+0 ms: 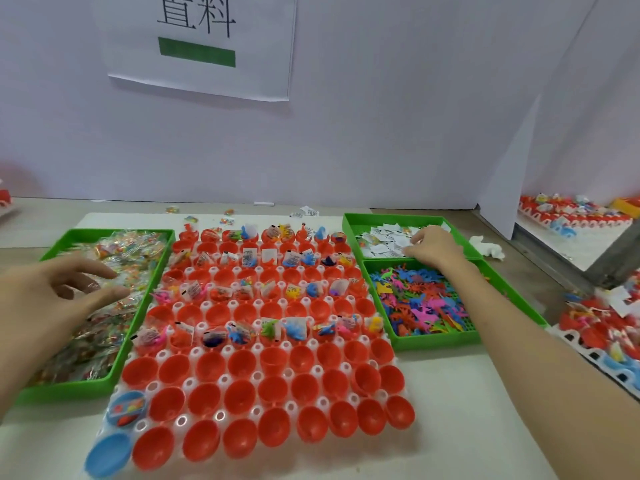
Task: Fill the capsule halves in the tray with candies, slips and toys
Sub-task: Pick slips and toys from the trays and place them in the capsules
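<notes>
Blue capsule half [109, 453], lower left, is empty; left hand [62, 292] spreads open; right hand [431, 245] meets seemingly flimsy slips [382, 242], grip unclear; pinch edges.

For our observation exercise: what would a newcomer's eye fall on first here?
The white tray of red capsule halves fills the centre, some far rows already filled. Green bins flank it: candies left under the left hand, slips and bright toys right, the right hand among slips.

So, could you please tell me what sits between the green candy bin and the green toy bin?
In the head view, the white tray of red capsule halves fills the stretch between candy bin and toy bin.
</notes>
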`<control>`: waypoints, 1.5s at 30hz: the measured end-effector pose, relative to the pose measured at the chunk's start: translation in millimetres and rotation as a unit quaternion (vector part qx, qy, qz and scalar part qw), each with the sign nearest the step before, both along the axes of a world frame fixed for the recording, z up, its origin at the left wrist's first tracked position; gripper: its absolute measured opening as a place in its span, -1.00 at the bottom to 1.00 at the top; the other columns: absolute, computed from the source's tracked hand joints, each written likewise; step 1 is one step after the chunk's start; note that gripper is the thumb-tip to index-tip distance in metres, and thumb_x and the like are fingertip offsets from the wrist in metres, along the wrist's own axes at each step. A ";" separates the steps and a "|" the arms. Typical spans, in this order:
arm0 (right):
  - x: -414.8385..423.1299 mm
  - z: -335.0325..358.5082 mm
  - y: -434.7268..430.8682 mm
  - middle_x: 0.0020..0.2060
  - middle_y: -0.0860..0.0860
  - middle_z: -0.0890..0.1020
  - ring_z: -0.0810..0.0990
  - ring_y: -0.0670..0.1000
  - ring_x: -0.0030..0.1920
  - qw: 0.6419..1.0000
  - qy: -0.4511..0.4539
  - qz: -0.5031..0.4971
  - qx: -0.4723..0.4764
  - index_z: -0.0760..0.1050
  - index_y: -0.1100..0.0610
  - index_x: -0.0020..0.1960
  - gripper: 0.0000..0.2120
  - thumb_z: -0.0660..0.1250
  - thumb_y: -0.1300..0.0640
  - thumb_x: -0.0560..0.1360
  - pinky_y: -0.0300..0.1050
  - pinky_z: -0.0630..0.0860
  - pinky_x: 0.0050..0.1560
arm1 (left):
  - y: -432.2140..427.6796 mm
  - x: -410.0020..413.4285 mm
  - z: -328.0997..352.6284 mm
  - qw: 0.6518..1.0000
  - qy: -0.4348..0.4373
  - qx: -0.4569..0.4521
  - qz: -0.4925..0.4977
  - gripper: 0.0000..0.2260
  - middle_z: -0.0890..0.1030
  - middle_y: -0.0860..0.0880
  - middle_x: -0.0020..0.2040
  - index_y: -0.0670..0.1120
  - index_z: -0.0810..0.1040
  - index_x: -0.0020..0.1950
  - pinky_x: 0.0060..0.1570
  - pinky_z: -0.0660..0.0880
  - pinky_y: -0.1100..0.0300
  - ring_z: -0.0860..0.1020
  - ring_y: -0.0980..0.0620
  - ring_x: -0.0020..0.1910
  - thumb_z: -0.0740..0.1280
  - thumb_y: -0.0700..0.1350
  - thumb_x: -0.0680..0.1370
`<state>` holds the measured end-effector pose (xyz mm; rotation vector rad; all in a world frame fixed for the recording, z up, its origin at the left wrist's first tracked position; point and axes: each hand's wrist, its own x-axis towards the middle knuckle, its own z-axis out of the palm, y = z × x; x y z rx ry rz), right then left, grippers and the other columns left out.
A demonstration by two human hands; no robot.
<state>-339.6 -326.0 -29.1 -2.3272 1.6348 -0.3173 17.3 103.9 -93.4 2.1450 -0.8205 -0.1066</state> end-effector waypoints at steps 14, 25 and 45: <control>-6.1 -0.8 -5.1 -0.19 0.16 0.68 0.57 0.09 -0.21 0.994 -0.103 0.003 -0.039 0.66 0.25 -0.17 -0.91 0.49 0.22 0.45 -0.13 0.46 -0.14 | -22.4 -64.5 37.2 0.996 -0.069 -0.063 -0.011 -0.71 0.65 0.28 -0.21 0.26 0.62 -0.09 -0.34 0.52 0.27 0.59 0.22 -0.25 0.49 0.31 0.26; -12.4 -0.1 1.7 -0.01 0.14 0.72 0.54 -0.05 -0.27 0.977 -0.175 -0.004 -0.124 0.66 0.15 0.18 -0.69 0.35 0.34 0.48 -0.22 0.46 -0.04 | -37.1 -97.6 48.4 0.987 -0.126 -0.104 -0.015 -0.80 0.64 0.20 -0.20 0.06 0.68 -0.11 -0.15 0.47 0.52 0.61 0.18 -0.24 0.53 -0.25 0.45; 15.3 44.8 157.9 -0.23 -0.12 0.72 0.70 -0.15 -0.18 0.865 -0.451 0.219 -0.025 0.69 0.00 -0.13 -0.87 0.53 0.22 0.44 -0.35 0.58 -0.13 | -57.4 -160.8 71.3 0.861 0.366 -0.315 -0.161 -0.86 0.72 -0.10 -0.18 -0.11 0.74 -0.10 -0.18 0.62 0.30 0.64 0.07 -0.28 0.42 -0.15 0.40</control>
